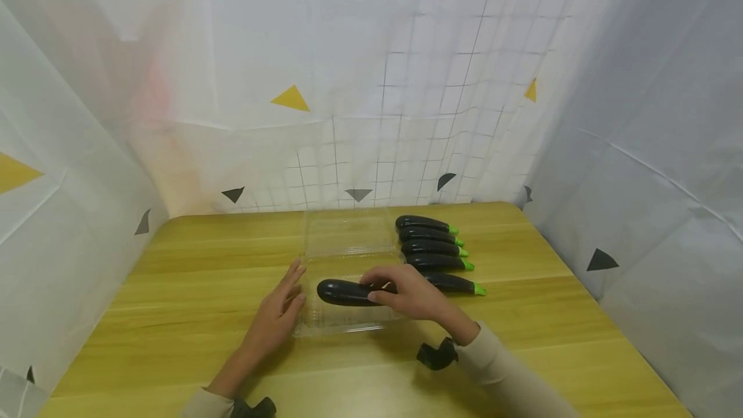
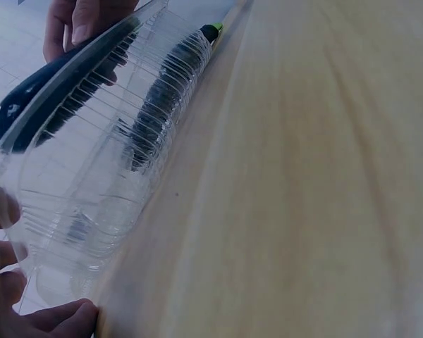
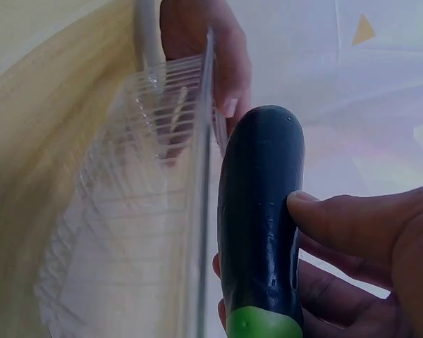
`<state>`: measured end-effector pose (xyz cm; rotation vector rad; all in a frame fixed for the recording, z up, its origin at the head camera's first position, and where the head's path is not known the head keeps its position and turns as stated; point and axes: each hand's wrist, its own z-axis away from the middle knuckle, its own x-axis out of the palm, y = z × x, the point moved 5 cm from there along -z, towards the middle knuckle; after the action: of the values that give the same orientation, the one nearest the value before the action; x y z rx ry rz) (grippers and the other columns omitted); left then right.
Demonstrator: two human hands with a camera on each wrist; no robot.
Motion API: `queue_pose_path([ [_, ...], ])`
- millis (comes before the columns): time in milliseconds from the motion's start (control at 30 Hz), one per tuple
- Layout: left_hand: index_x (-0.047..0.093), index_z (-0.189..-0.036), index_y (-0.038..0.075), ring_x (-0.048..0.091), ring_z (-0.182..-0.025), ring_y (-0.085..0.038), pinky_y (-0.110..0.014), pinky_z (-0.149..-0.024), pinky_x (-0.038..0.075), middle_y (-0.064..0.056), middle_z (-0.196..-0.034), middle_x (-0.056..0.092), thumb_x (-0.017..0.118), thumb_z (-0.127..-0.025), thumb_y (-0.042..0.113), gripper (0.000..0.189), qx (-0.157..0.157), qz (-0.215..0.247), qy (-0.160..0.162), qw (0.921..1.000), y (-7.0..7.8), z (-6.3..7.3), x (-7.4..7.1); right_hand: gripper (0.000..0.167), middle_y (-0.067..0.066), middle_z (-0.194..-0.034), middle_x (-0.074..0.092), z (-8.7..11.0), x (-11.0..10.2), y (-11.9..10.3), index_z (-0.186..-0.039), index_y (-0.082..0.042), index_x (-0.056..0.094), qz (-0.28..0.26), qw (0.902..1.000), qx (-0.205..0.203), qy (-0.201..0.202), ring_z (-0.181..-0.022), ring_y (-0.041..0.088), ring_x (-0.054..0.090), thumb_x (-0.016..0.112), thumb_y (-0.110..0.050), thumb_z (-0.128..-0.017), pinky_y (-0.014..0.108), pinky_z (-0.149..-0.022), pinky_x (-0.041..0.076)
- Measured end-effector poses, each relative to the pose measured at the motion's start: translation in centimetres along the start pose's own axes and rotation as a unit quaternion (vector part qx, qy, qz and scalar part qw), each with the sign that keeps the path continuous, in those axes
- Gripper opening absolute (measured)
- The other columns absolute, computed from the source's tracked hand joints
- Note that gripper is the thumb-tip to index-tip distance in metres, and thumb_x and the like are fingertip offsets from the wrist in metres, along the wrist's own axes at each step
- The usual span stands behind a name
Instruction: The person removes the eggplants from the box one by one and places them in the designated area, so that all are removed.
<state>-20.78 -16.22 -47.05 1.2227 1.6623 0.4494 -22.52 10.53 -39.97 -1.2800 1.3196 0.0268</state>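
Observation:
My right hand pinches a dark purple eggplant between thumb and fingers, holding it sideways over a clear plastic clamshell box. In the right wrist view its green stem end points toward the camera, level with the box rim. The box's lid lies folded back, away from me. At the box's left side rests my left hand, fingers extended along the wall. The left wrist view shows those fingers by the box's edge and the held eggplant behind its ribbed wall.
To the right of the box several more eggplants lie in a row on the wooden table, green stems toward the right. White sheets with yellow and black patches enclose the table at the back and sides.

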Motion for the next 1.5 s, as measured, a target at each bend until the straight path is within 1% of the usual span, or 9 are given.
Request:
queue_pose_path([
  [133,0.040,-0.160,0.006,0.059,-0.127,-0.044,-0.054,-0.100,0.051,-0.013,-0.168,0.028,0.055,-0.108,0.007,0.054,-0.003,0.002,0.000,1.0000,0.1,-0.1,0.0,0.026,0.002,-0.119,0.073,0.5,-0.9,-0.2,-0.126,-0.008,0.072,-0.004,0.9999,0.008,0.009,-0.103,0.013,0.070,0.071,-0.009,-0.100,0.039,-0.086,0.061],
  [233,0.041,-0.160,0.005,0.059,-0.127,-0.044,-0.056,-0.100,0.051,-0.012,-0.168,0.028,0.055,-0.108,0.008,0.054,-0.005,-0.002,0.000,1.0000,0.1,-0.2,-0.1,0.025,0.003,-0.119,0.073,0.8,-1.6,-0.1,-0.125,-0.008,0.072,-0.012,0.9997,0.013,0.016,-0.104,0.014,0.070,0.071,-0.009,-0.100,0.039,-0.087,0.061],
  [400,0.041,-0.159,0.003,0.059,-0.126,-0.044,-0.057,-0.099,0.052,-0.015,-0.167,0.029,0.055,-0.108,0.007,0.054,-0.001,-0.009,0.000,1.0000,0.0,-0.1,-0.1,0.026,0.002,-0.118,0.072,1.6,-2.5,0.2,-0.126,-0.009,0.072,-0.026,0.9990,0.026,0.026,-0.104,0.016,0.070,0.071,-0.009,-0.100,0.038,-0.086,0.061],
  [533,0.040,-0.159,0.001,0.059,-0.127,-0.044,-0.057,-0.098,0.052,-0.016,-0.167,0.029,0.055,-0.108,0.008,0.053,-0.002,-0.009,-0.001,1.0000,-0.1,-0.1,0.0,0.025,0.002,-0.118,0.071,2.3,-3.3,0.3,-0.126,-0.009,0.072,-0.029,0.9985,0.026,0.037,-0.104,0.018,0.070,0.071,-0.010,-0.100,0.039,-0.085,0.061],
  [733,0.040,-0.159,0.002,0.057,-0.128,-0.044,-0.057,-0.099,0.052,-0.014,-0.168,0.028,0.055,-0.108,0.008,0.053,-0.008,0.001,-0.007,0.9999,-0.1,-0.1,0.0,0.027,0.005,-0.119,0.071,3.3,-4.6,0.4,-0.126,-0.007,0.072,-0.012,0.9982,0.019,0.056,-0.103,0.018,0.070,0.073,-0.009,-0.099,0.039,-0.086,0.061],
  [900,0.039,-0.159,0.002,0.056,-0.129,-0.045,-0.057,-0.100,0.051,-0.013,-0.168,0.027,0.055,-0.108,0.006,0.054,-0.012,0.009,-0.013,0.9998,0.0,-0.2,0.0,0.027,0.006,-0.122,0.071,4.0,-5.3,0.7,-0.125,-0.007,0.072,-0.011,0.9976,0.036,0.058,-0.105,0.021,0.071,0.074,-0.010,-0.099,0.040,-0.088,0.061],
  [1033,0.039,-0.159,0.001,0.057,-0.129,-0.044,-0.057,-0.100,0.051,-0.013,-0.168,0.027,0.054,-0.108,0.007,0.054,-0.012,0.006,-0.010,0.9999,0.0,-0.1,0.0,0.027,0.006,-0.123,0.070,4.5,-5.7,1.0,-0.126,-0.008,0.072,-0.013,0.9974,0.044,0.055,-0.106,0.022,0.070,0.073,-0.011,-0.099,0.042,-0.088,0.061],
  [1233,0.040,-0.159,0.003,0.057,-0.130,-0.043,-0.056,-0.101,0.050,-0.005,-0.169,0.026,0.054,-0.108,0.008,0.054,-0.019,0.007,-0.011,0.9997,0.0,-0.1,0.0,0.026,0.005,-0.123,0.070,5.2,-6.2,1.8,-0.125,-0.010,0.073,-0.008,0.9962,0.064,0.058,-0.107,0.022,0.069,0.073,-0.012,-0.099,0.042,-0.089,0.060],
  [1500,0.039,-0.160,0.004,0.056,-0.131,-0.042,-0.056,-0.102,0.050,-0.001,-0.170,0.025,0.054,-0.109,0.009,0.054,-0.024,0.012,-0.013,0.9996,-0.3,0.0,0.0,0.025,0.007,-0.124,0.070,6.2,-7.0,2.3,-0.123,-0.009,0.074,0.009,0.9939,0.084,0.072,-0.109,0.024,0.069,0.074,-0.012,-0.098,0.046,-0.090,0.060],
])
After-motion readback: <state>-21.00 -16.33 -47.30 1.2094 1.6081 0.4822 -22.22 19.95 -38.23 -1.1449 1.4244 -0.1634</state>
